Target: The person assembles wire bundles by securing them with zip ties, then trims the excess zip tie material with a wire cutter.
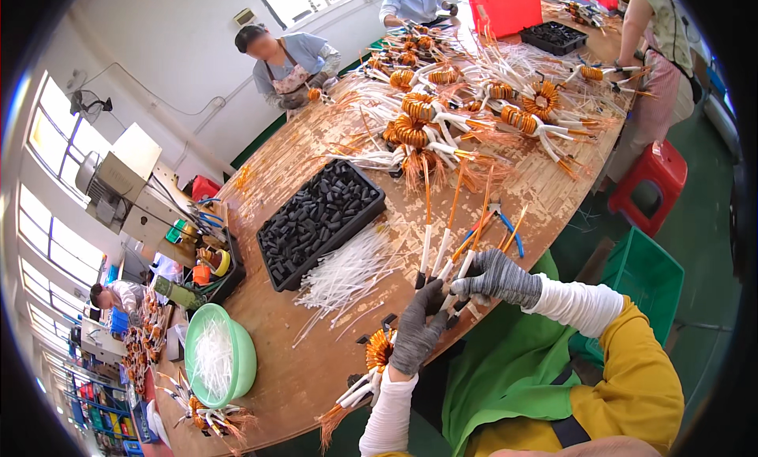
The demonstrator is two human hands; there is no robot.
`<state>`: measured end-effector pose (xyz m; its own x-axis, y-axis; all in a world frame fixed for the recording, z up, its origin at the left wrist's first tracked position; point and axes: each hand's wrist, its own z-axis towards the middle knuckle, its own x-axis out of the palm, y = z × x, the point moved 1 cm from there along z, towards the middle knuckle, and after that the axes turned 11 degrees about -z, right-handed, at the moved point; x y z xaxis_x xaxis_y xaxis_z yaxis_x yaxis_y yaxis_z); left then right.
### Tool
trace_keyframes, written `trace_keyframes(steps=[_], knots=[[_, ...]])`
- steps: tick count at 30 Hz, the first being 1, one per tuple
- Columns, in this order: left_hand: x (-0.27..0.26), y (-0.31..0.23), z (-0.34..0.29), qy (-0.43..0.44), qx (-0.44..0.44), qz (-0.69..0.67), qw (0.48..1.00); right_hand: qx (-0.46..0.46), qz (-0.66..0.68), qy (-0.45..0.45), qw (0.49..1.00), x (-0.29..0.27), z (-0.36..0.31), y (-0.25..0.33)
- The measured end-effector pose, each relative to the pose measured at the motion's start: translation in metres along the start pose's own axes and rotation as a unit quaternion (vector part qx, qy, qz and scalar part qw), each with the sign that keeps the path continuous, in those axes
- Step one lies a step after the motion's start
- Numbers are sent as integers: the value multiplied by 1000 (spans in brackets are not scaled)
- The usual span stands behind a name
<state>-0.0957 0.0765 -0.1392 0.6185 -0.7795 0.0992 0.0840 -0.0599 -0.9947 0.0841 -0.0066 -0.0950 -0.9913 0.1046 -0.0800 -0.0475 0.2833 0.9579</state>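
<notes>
My left hand (418,327), in a grey knit glove, is closed round several white-sleeved copper wires (427,248) at the table's near edge. Their bare orange ends point away from me. My right hand (501,279), also gloved, pinches one of these wires beside the left hand's fingers. Small black sleeves (420,280) sit low on the wires. A toroidal coil of orange copper wire (380,349) lies against my left wrist, with white leads and frayed copper strands hanging toward the edge. Just beyond my right hand lie blue-handled pliers (509,224), partly hidden behind the wires.
A black tray of small black sleeves (320,220) stands ahead, with loose white tubes (347,275) beside it. Wound coils (414,129) pile up farther off. A green basin (225,354) is at left; a green crate (651,279) and red stool (651,184) are at right. Co-workers (292,66) work across the table.
</notes>
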Motion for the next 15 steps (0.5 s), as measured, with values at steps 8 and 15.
trace_keyframes(steps=[8,15], knots=[[5,2,-14,-60,27,55,996,-73,-77,-43,993,25,11,-21],[4,1,-17,-80,52,110,989,32,-116,-7,993,-1,-15,-28]])
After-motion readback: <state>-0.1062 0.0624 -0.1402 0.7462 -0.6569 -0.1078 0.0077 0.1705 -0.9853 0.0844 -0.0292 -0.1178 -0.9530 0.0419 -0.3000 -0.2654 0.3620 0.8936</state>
